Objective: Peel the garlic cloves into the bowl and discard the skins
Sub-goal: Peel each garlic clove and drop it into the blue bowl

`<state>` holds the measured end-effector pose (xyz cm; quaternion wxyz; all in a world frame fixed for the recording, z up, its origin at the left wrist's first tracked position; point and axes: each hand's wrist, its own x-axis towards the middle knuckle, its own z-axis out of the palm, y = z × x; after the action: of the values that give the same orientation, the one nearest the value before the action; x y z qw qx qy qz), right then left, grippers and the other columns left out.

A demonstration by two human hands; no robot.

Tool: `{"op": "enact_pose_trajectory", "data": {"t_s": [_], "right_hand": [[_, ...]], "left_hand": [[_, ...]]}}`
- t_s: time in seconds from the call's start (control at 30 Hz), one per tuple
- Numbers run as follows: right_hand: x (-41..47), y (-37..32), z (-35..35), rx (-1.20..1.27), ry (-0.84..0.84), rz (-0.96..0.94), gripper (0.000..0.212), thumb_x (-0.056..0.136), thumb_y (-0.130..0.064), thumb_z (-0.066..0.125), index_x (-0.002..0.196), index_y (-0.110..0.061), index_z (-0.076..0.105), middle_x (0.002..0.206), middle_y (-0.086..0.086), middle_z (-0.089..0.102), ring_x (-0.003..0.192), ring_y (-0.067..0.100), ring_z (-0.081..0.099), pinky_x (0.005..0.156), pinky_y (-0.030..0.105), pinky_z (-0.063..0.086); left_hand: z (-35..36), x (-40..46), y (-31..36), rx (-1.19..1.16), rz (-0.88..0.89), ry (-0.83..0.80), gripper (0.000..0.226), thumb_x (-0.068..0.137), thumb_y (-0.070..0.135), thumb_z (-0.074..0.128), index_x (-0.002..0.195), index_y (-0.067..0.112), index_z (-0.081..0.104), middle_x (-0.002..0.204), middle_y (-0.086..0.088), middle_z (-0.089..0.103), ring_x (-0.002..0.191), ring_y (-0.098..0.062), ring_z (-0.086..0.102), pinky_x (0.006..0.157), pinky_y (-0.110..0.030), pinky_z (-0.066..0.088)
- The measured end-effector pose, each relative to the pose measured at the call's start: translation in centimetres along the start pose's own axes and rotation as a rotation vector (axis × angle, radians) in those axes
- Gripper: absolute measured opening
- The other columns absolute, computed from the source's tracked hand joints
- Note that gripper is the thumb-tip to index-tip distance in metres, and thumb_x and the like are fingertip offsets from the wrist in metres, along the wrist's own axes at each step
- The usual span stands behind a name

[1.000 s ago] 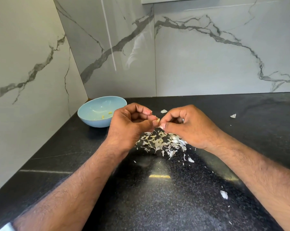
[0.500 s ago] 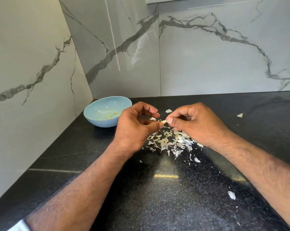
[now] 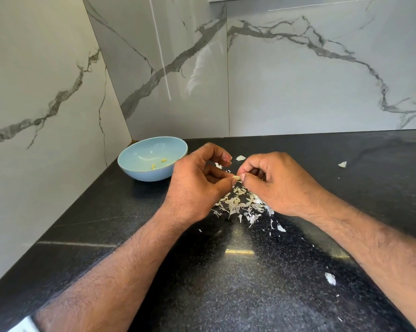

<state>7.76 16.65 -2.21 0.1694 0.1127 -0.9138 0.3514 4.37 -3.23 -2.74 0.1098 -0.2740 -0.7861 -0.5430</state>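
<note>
Blue bowl: sits at the far left of the black counter, close to the marble wall corner, with a few pale peeled garlic bits on its bottom.
Left hand: fingers curled, thumb and fingertip pinching one end of a small garlic clove, just right of the bowl but apart from it.
Clove: held above the counter between both hands, right over the skins.
Skins pile: papery white flakes heaped on the counter beneath and between the two hands.
Right hand: fingers curled, thumb and forefinger gripping the clove's other end.
Loose skins: one flake beyond the hands, one far right, one near the right forearm.
</note>
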Motion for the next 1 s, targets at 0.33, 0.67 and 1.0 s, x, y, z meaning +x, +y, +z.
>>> {"op": "enact_pose_trajectory", "data": {"t_s": [0.33,0.67,1.0], "right_hand": [[0.4,-0.2,-0.5,0.594,-0.079,0.278,0.011,0.098,-0.008,0.068,0.094,-0.007,0.078,0.076,0.008,0.073,0.067,0.016,0.066,0.067,0.037,0.053],[0.4,-0.3,-0.5,0.804,-0.115,0.404,0.012,0.095,-0.009,0.072,0.098,0.002,0.077,0.081,0.012,0.070,0.070,0.019,0.063,0.064,0.033,0.051],[0.4,-0.6,-1.0,0.802,-0.170,0.358,0.017,0.095,-0.013,0.072,0.102,0.002,0.077,0.084,0.010,0.071,0.073,0.020,0.064,0.065,0.032,0.050]], "left_hand": [[-0.3,0.0,-0.4,0.048,0.068,-0.006,0.015,0.091,0.012,0.084,0.105,0.018,0.084,0.093,0.011,0.081,0.085,-0.007,0.078,0.080,-0.032,0.066],[0.1,0.1,-1.1,-0.015,0.029,-0.060,0.014,0.094,0.011,0.082,0.107,0.016,0.083,0.092,0.003,0.082,0.085,-0.019,0.080,0.082,-0.046,0.067],[0.3,0.1,-1.4,-0.213,-0.080,-0.141,0.007,0.105,0.008,0.066,0.107,0.004,0.071,0.091,-0.015,0.078,0.077,-0.026,0.075,0.073,-0.039,0.063]]}}
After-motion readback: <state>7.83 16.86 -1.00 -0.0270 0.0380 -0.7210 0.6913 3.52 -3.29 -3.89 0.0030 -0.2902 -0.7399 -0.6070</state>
